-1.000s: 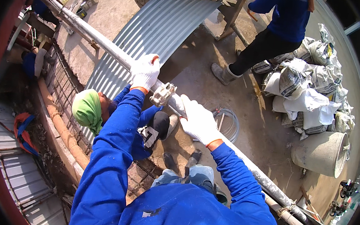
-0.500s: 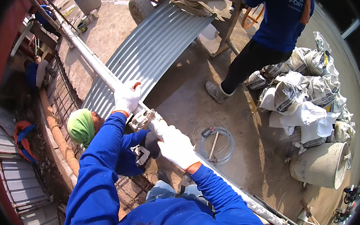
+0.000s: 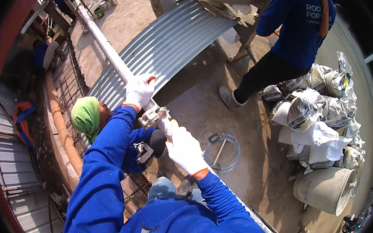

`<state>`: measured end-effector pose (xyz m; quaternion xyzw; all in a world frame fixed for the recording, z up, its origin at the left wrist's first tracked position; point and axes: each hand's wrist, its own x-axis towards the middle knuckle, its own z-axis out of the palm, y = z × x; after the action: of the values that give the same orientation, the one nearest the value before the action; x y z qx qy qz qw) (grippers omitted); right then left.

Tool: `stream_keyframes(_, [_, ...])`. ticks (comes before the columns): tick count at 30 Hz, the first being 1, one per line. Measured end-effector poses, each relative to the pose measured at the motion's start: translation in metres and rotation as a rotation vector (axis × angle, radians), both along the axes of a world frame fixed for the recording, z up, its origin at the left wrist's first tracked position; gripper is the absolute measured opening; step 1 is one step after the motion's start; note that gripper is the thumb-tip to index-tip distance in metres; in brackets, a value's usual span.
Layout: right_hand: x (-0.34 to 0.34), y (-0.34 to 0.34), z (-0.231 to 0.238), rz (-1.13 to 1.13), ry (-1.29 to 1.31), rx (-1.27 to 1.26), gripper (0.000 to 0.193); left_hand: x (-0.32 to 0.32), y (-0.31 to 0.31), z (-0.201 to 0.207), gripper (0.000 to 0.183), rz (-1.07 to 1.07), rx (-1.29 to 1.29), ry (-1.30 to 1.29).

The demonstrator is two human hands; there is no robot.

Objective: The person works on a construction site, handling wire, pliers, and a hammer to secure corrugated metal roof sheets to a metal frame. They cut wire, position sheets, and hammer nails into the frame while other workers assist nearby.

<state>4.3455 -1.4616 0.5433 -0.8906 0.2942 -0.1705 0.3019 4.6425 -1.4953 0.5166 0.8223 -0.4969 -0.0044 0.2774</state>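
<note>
Spaced probably for balance, the white-gloved left hand (image 3: 139,90) and right hand (image 3: 186,150) hold a whitish round metal pole (image 3: 107,48). Between them sits a grey metal clamp (image 3: 153,116)

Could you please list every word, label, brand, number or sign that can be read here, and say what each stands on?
Blue shirt on the standing person: white lettering on the back; I won't copy it.
Piled sacks: dark print, too small and creased to read.
I can make out no other text.

Blue-sleeved arms (image 3: 108,154) forward, gloved left hand (image 3: 139,90) curled, gloved right hand (image 3: 186,148) lower.
</note>
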Motion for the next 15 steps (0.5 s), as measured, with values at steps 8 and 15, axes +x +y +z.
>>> stream_keyframes(8, [0.001, 0.000, 0.000, -0.012, 0.044, 0.002, 0.074, -0.007, 0.001, 0.012, 0.023, 0.022, 0.046, 0.040])
stream_keyframes(15, [0.000, 0.000, 0.002, 0.003, 0.015, -0.020, 0.074, -0.007, 0.002, 0.013, 0.023, 0.031, 0.036, 0.014])
